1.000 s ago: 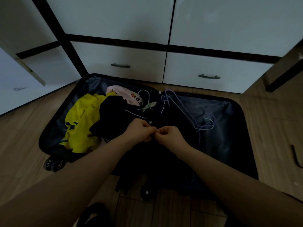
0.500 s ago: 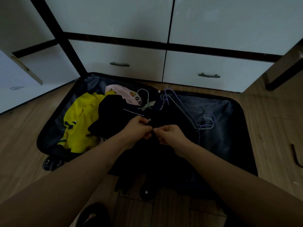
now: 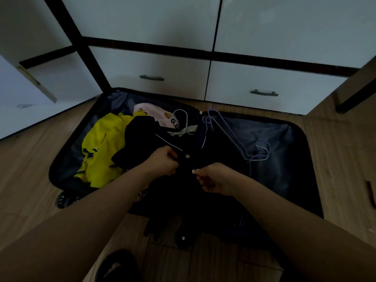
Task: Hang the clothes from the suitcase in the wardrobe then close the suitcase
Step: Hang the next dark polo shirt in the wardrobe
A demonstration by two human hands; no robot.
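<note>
Head view: your left hand pinches the dark shirt placket, your right hand pinches the button at its nine o'clock.

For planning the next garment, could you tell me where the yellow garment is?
The yellow garment lies in the suitcase's left half, beside the dark shirt.

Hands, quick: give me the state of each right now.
Left hand: fingers pinch the placket of the dark shirt.
Right hand: fingers pinch a white button on that shirt.
</note>
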